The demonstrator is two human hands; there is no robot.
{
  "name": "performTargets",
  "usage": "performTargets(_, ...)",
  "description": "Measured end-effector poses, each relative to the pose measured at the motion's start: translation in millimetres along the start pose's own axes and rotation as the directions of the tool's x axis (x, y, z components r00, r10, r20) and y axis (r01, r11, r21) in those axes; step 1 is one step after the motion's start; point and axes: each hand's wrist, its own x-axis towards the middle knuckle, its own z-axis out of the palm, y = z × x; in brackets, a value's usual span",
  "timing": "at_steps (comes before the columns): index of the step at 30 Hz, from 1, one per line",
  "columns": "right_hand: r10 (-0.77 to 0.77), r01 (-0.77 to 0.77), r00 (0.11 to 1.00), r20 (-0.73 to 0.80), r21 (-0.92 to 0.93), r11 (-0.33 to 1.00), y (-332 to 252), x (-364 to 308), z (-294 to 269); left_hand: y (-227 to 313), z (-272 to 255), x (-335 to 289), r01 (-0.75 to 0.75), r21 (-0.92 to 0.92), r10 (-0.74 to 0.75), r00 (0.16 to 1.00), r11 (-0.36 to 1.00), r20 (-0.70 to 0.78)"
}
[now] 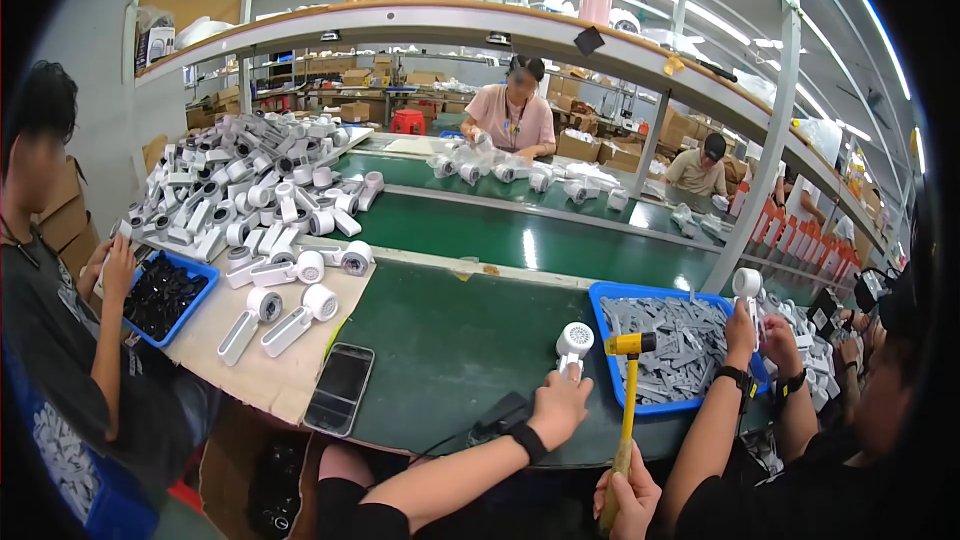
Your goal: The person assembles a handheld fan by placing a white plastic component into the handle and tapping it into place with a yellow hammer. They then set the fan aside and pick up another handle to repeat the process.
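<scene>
My left hand [560,405], with a black band at the wrist, grips a white handheld fan body [575,342] on the green table. The fan's round, perforated head points up, and my fingers hide most of its handle. My right hand [630,502] is closed around the lower handle of a mallet [629,400] at the table's front edge. The mallet stands upright, with a yellow and black head [630,344] a little to the right of the fan. Behind the mallet, a blue tray [601,292] holds many grey plastic strips [660,335].
A phone [340,390] and a black cabled device [500,418] lie on the green table [440,325]. Left are a large pile of fan bodies [260,180], a blue tray of black parts [205,295] and a seated person. Close right, a co-worker's hands [740,335] hold another fan.
</scene>
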Motion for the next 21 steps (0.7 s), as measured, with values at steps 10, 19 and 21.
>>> performTargets(10, 0.104, -0.007, 0.969, 0.225, -0.395, 0.919, 23.6, 8.2, 2.9, -109.7, -77.5, -115.1, 0.017, -0.656, -0.169, 0.971, 0.755, -0.169)
performTargets(19, -0.088, 0.334, 0.922, 0.378, -0.658, 0.674, 3.6, 5.9, 30.0, -124.4, -79.7, -146.3, 0.115, -0.502, -0.326, 0.875, 0.857, -0.358)
performTargets(21, -0.130, 0.419, 0.886, 0.445, -0.649, 0.635, 7.9, 4.9, 32.6, -125.0, -77.1, -146.5, 0.115, -0.529, -0.341, 0.871, 0.841, -0.353)
